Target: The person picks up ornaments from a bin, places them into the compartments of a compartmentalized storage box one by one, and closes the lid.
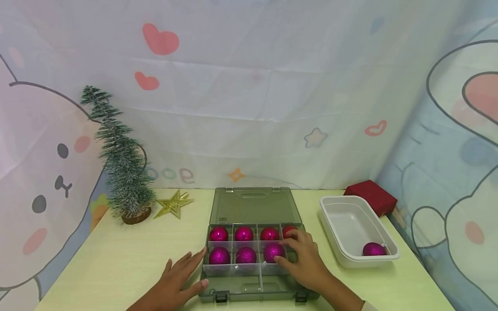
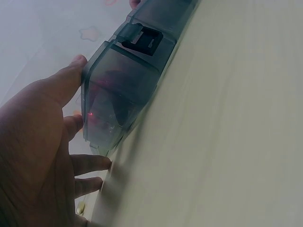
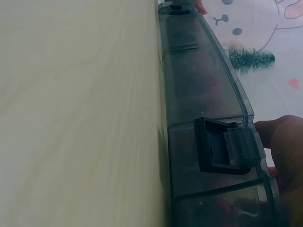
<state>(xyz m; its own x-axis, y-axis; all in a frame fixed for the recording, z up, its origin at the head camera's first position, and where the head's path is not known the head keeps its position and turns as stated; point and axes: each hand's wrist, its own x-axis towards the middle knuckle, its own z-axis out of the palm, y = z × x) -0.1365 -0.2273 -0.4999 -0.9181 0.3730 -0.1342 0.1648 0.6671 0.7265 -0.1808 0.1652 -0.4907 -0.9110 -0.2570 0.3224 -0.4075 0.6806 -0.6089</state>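
A grey-green see-through divider box [image 1: 233,283] lies with its lid [image 1: 253,209] folded back. Shiny magenta and red Christmas balls [image 1: 244,233] fill its back row. In the row before it sit two purple glitter balls [image 1: 219,255] and a third glitter ball [image 1: 273,252], which my right hand [image 1: 305,259] holds between thumb and forefinger in its compartment. My left hand [image 1: 177,280] rests at the box's left side with fingers spread and fairly straight. The left wrist view shows that hand [image 2: 38,123] by the box corner [image 2: 118,80]; in the right wrist view, a front latch [image 3: 222,146] covers part of the scene.
To the right stands a white tub [image 1: 350,220] with one more purple glitter ball [image 1: 374,249] in it. A dark red box [image 1: 371,196] is behind the tub. At the left are a small frosted Christmas tree [image 1: 124,168] and a gold star [image 1: 173,204].
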